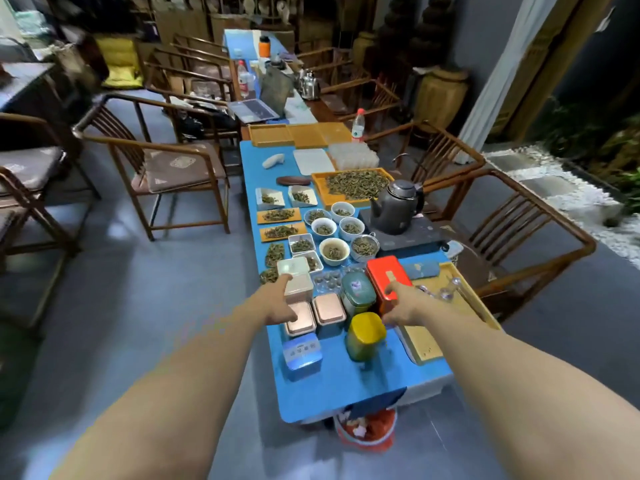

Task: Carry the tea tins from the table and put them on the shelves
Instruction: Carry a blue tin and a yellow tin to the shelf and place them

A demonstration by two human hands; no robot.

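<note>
Both hands spread wide: left hand [277, 303] reached at white tin [296, 277], right hand [403, 303] touched red tin [388, 277].

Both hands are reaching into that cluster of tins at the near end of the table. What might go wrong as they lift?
1. The left hand is at the white tin, which stands beside dishes of loose tea; a sideways lift could scatter leaves.
2. The right hand is at the red tin, with small glass cups nearby that may tip.
3. The yellow tin looks tilted and could topple if bumped.
</note>
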